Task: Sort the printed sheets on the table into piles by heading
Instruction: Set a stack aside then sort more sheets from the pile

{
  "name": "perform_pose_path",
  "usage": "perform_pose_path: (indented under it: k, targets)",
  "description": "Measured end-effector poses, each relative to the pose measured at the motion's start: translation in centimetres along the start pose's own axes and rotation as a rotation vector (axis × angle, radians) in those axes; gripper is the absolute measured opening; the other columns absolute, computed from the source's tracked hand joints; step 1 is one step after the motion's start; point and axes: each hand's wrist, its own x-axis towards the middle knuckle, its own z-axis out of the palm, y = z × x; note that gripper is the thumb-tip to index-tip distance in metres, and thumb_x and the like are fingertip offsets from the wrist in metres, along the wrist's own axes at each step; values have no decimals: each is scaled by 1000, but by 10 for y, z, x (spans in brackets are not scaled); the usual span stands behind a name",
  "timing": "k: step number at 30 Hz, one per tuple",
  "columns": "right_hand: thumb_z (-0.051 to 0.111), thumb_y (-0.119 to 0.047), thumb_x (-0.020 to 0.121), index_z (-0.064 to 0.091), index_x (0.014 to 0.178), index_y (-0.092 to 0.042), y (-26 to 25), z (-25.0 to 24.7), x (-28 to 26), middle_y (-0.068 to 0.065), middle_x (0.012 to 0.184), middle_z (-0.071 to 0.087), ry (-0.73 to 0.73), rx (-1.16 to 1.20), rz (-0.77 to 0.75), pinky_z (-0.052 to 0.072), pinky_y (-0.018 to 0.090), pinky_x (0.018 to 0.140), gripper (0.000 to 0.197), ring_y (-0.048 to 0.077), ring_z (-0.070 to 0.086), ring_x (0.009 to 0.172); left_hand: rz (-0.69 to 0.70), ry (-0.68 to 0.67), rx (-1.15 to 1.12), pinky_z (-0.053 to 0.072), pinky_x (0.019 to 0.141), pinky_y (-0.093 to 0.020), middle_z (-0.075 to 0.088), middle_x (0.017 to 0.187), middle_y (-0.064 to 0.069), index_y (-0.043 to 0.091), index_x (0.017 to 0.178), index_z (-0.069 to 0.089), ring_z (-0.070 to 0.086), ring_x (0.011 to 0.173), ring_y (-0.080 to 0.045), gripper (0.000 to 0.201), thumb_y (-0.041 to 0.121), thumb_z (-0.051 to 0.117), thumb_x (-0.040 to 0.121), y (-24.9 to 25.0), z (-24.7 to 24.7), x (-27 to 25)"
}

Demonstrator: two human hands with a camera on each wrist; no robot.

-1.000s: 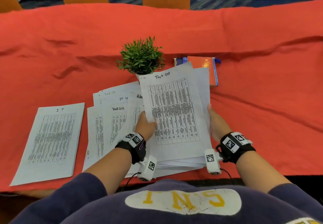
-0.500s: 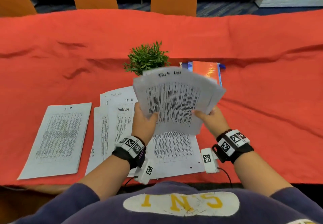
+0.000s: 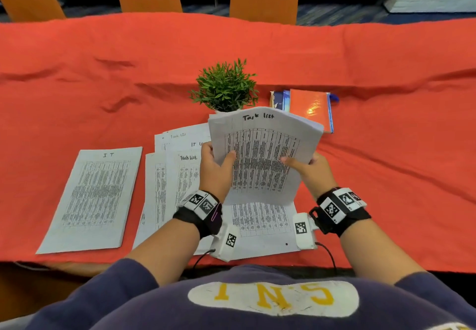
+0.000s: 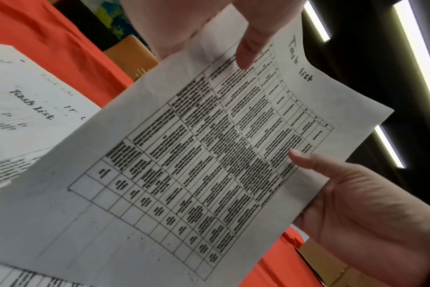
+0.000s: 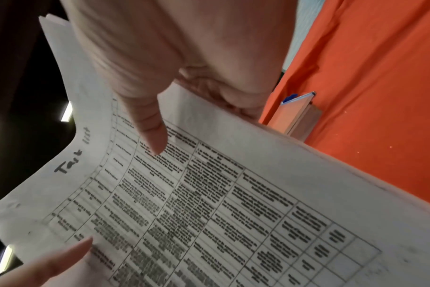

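Left hand [image 3: 215, 168] grips left edge of raised stack of sheets [image 3: 262, 157], thumb on printed face. Right hand [image 3: 313, 172] grips right edge, thumb likewise on top. Top sheet headed "Task list"; stack lifted clear of worktop [image 3: 77, 72], bowed. Loose fanned sheets [image 3: 175, 175] lie beneath and left, near front edge. "IT" pile [image 3: 95, 195] apart, further left. Potted plant [image 3: 225, 86] and orange notebook [image 3: 310, 108] just behind stack. Open cloth far left, right, rear.

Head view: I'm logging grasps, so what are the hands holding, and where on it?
A sheaf of white printed sheets headed "Task list": left hand grips its left edge, right hand its right edge, thumbs on top.
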Motion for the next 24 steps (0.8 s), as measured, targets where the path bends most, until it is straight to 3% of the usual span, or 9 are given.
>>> perform_pose_path:
  k: [3,5,7,10,12,16,19,21,24]
  targets:
    - [71,-7,82,70,103,-13,-3,5,-1,1,103,73,23,-12,-17,51,45,95,22,20,69,99,14,-18,5,45,60,-1,62,96,17,24,113,49,60,76,15,22,12,53,95,3,2,-1]
    - [71,-7,82,70,102,-14,-6,7,-2,1,103,74,26,-2,-38,52,42,92,21,19,69,99,28,-2,-22,47,62,-3,63,97,16,25,111,49,60,75,17,23,10,53,95,6,1,-1]
    - [72,-5,80,70,103,-13,-7,6,-3,0,103,74,17,9,-37,53,41,90,24,19,69,99,29,28,-48,50,66,-10,64,97,11,28,105,50,62,77,12,28,5,55,92,7,-3,0]
    - [73,-1,77,71,98,-17,1,3,-7,-4,98,75,-11,14,9,53,41,90,27,17,70,96,8,32,-52,53,85,-33,67,105,3,30,106,52,65,97,-8,29,6,57,89,3,-7,-2]
    - [73,0,76,71,96,-21,7,4,-9,-6,97,75,-5,28,34,52,40,91,29,15,69,96,0,24,-68,52,90,-37,67,109,3,30,109,53,64,102,-12,27,10,56,91,2,-7,-5]
    - [70,-4,81,70,95,-23,6,11,-8,-6,99,74,23,35,-11,52,34,88,24,14,69,96,43,24,-60,52,84,-24,66,103,10,34,105,52,64,93,0,27,9,50,94,7,-3,-4]
    - [68,-4,84,68,97,-23,4,14,-6,-7,100,72,29,43,-51,52,24,81,23,9,69,93,69,18,-56,52,75,-20,66,99,9,36,99,50,64,86,-1,29,7,51,93,8,-3,0]
    - [67,-4,85,67,98,-24,12,13,-5,-7,101,71,8,26,-23,52,25,80,24,10,68,94,42,-6,-52,52,71,-19,65,99,8,33,100,49,64,84,-3,29,5,50,93,2,-4,2]
    - [67,-4,85,65,94,-27,33,12,-5,-11,97,69,-38,-28,97,50,23,78,24,4,65,88,-25,-44,-50,48,63,-4,62,101,13,26,112,48,60,87,7,26,6,49,96,-9,-3,1]
